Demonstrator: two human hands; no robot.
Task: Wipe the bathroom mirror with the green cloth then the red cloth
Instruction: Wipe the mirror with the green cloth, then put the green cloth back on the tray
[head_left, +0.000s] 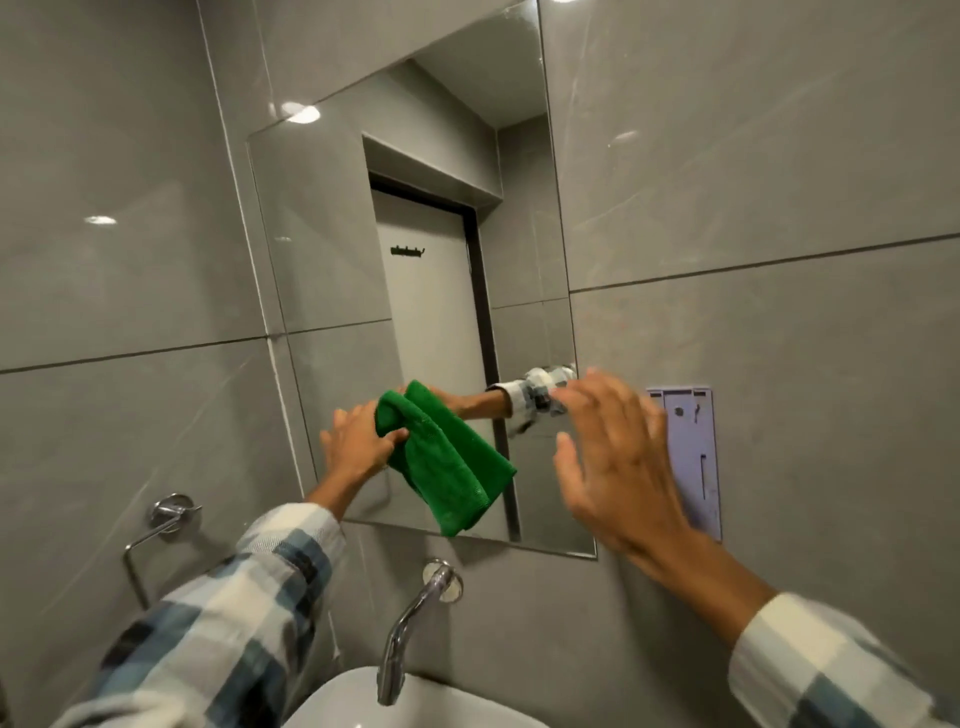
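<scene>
The frameless mirror (332, 249) hangs tilted in view on the grey tiled wall. My left hand (358, 447) grips the top of the green cloth (452, 467) against the mirror's lower part, and the cloth hangs down toward the bottom edge. My right hand (618, 467) is raised near the mirror's lower right corner, fingers spread, holding nothing, slightly blurred. The mirror reflects a plaid sleeve and a hand behind the cloth. No red cloth is in view.
A chrome tap (410, 623) sticks out of the wall below the mirror, over a white basin (332, 701). A chrome towel ring (156, 530) is mounted at lower left. A lilac wall bracket (691, 447) sits right of the mirror.
</scene>
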